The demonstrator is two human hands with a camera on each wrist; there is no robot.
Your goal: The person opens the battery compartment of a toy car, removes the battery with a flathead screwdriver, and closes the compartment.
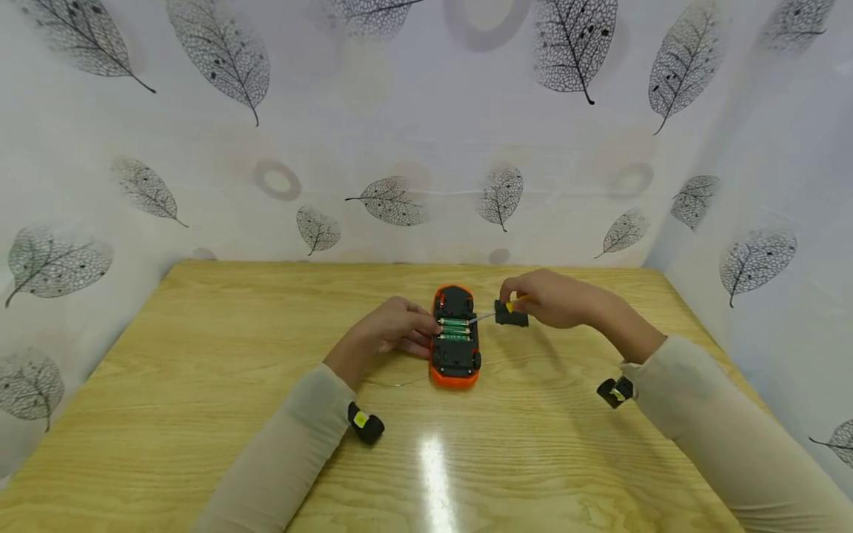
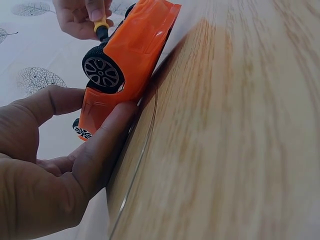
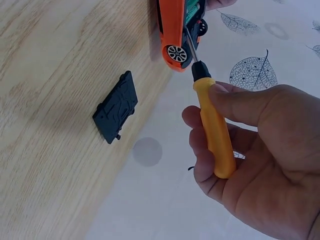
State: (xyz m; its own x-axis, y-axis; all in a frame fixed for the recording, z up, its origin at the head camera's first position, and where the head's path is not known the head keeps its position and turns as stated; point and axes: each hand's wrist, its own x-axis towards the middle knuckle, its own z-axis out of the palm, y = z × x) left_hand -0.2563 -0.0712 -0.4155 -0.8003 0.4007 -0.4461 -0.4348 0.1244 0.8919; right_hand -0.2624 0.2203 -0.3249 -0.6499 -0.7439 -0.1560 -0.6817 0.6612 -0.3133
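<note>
An orange toy car (image 1: 455, 382) lies upside down on the table, its black underside up. Several green batteries (image 1: 455, 329) sit side by side in its open battery compartment. From the left, my left hand (image 1: 401, 327) grips the car's side between thumb and fingers. My right hand (image 1: 554, 299) holds a screwdriver (image 3: 216, 130) by its yellow handle, fingers wrapped round it. The metal shaft (image 3: 191, 45) reaches to the compartment, its tip at the end of the batteries. Below the right hand lies a black battery cover (image 3: 117, 107), flat on the wood.
A thin wire (image 2: 135, 180) runs from beside the car across the wooden table (image 1: 220, 370). Behind and at both sides, a white leaf-patterned cloth (image 1: 426, 133) rises from the table's edges. Each wrist carries a small black camera (image 1: 366, 423).
</note>
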